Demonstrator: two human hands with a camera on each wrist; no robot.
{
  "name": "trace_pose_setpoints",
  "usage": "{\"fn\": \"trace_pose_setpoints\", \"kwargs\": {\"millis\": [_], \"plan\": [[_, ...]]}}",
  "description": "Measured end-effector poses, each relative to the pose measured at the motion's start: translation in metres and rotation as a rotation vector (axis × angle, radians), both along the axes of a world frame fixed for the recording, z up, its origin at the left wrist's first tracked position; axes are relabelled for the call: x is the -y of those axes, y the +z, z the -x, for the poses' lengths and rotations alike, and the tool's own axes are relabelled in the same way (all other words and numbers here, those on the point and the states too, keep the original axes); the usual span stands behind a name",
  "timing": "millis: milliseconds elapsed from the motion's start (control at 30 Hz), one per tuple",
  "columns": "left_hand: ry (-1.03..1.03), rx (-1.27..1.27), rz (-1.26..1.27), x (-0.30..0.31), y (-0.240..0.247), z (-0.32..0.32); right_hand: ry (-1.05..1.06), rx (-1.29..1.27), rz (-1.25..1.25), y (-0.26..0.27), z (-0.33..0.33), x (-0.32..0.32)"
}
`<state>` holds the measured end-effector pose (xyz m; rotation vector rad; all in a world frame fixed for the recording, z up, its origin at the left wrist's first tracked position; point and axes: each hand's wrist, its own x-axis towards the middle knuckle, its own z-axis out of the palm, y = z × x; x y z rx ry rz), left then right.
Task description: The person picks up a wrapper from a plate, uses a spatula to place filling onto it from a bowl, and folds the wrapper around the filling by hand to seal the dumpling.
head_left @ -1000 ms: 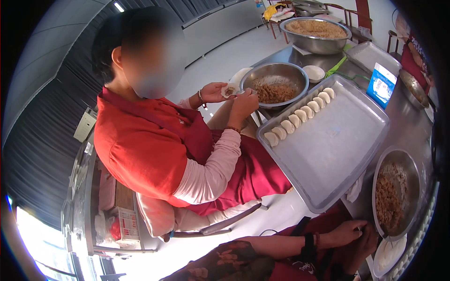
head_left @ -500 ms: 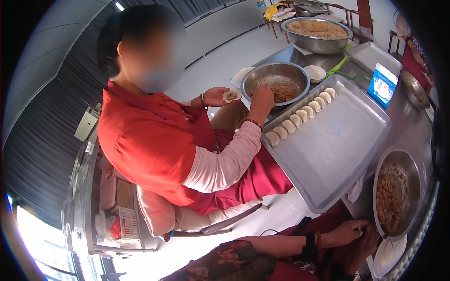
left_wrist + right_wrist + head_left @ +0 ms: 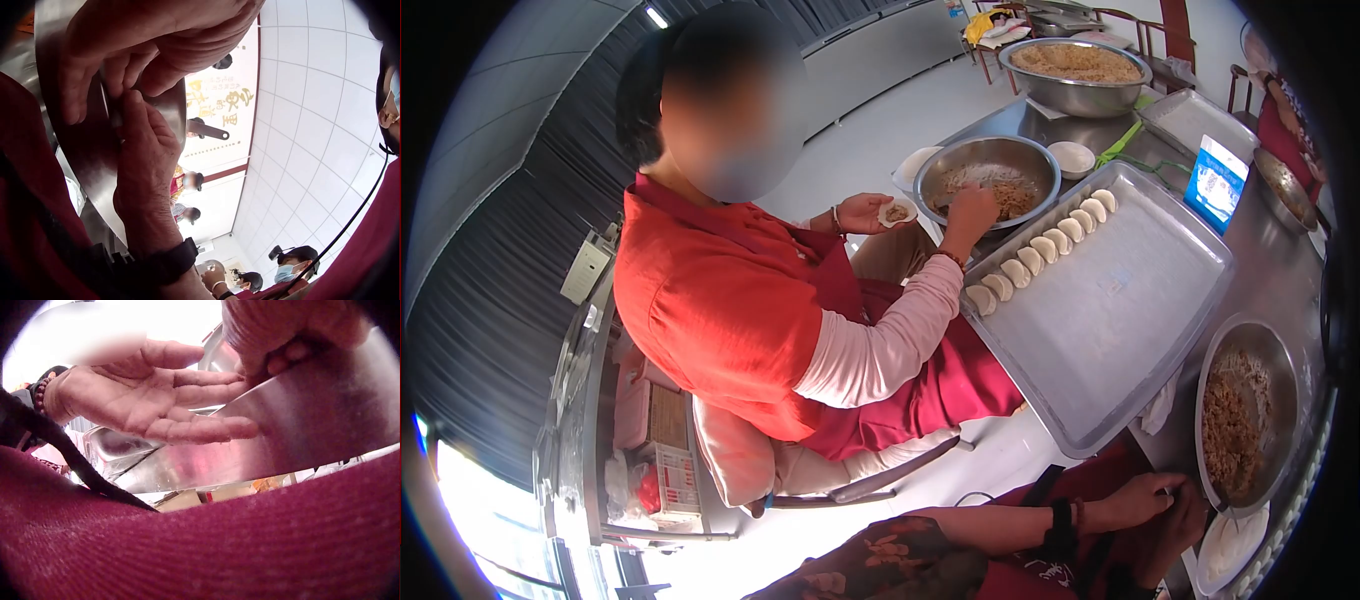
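Note:
At the lower right of the head view, my left hand (image 3: 1137,501) and right hand (image 3: 1185,526) meet at the fingers, beside a steel bowl (image 3: 1206,440) of brown filling. The right wrist view shows my left hand (image 3: 156,403) palm up with its fingers extended, their tips close to my right hand (image 3: 294,331), whose fingers are curled. In the left wrist view my right hand (image 3: 147,156) has its thumb up at the fingers of my left hand (image 3: 156,44). Whether anything lies between the fingers is hidden.
A person in red (image 3: 720,300) sits across, holding a filled wrapper (image 3: 897,212) near another bowl (image 3: 1055,181). Several dumplings (image 3: 1030,260) line one side of a metal tray (image 3: 1100,350). A plate of white rounds (image 3: 1233,545) stands beside my hands.
The person in red has moved one hand from the wrapper into the bowl of filling and leaned slightly right. My hands have hardly moved.

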<state>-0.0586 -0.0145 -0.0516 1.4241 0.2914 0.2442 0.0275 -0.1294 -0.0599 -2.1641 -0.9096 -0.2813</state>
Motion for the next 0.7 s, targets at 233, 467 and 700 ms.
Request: {"fn": "trace_pose_setpoints", "kwargs": {"millis": [233, 467, 700], "plan": [[0.012, 0.017, 0.016, 0.0, 0.002, 0.001, 0.0, -0.22, -0.049, 0.016, 0.006, -0.004], [0.035, 0.034, 0.011, 0.005, -0.006, 0.0, 0.0, -0.2, -0.045, 0.013, 0.005, -0.001], [0.022, 0.02, 0.011, 0.0, 0.005, 0.004, -0.008, -0.033, 0.017, 0.007, 0.004, -0.001]]}}
